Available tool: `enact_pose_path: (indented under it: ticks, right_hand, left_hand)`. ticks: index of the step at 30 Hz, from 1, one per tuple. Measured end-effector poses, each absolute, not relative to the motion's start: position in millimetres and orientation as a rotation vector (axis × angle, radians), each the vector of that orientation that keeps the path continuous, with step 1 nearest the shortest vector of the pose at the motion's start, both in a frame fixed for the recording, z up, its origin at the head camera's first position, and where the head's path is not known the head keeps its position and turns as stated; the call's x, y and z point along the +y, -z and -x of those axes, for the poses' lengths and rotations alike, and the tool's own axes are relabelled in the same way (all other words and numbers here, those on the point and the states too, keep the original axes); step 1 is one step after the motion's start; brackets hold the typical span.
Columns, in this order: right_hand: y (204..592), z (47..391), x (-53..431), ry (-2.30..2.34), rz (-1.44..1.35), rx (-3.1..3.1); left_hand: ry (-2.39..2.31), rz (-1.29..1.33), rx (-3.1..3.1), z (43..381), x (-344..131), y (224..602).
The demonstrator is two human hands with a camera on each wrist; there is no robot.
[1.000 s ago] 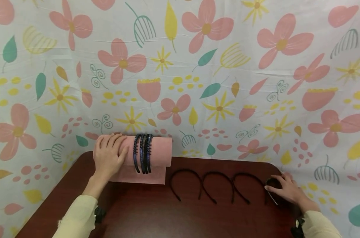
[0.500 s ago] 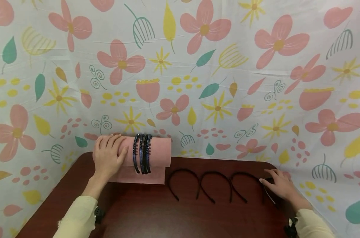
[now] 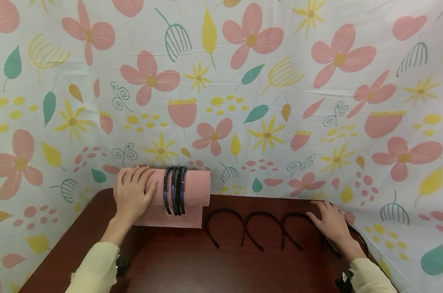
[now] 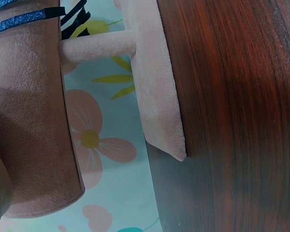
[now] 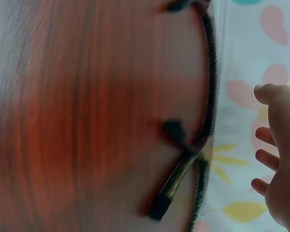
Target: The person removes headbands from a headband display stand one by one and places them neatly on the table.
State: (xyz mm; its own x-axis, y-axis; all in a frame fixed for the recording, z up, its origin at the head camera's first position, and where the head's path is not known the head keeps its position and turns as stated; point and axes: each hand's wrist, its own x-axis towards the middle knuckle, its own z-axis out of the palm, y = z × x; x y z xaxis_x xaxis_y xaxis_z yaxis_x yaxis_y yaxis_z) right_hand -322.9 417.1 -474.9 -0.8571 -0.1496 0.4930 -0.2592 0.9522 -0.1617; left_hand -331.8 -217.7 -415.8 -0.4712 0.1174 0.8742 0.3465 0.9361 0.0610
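Note:
At the left, a pink headband stand with a padded roll bears several dark, glittery headbands. My left hand holds the left end of the roll, its fingers laid over the top. The left wrist view catches the roll and a blue glitter headband. My right hand hovers with spread fingers over the right end of a row of black headbands, holding nothing. A beaded headband lies partly behind that wrist. In the right wrist view the hand is apart from the headbands.
The dark wood table has a rounded back right corner. A flower-printed cloth hangs close behind it and to the sides. The stand's flat pink base rests near the back edge.
My right hand has let go of the dark, beaded headband at the table's right end and shifted left, with its fingers spreading. My left hand stays on the stand.

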Motion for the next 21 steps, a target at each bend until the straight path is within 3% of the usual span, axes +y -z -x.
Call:
enact_pose_path:
  ticks: [21]
  right_hand:
    - [420, 331, 332, -0.314, -0.602, -2.384]
  left_hand:
    - [0.279, 0.331, -2.058, 332, -218, 415]
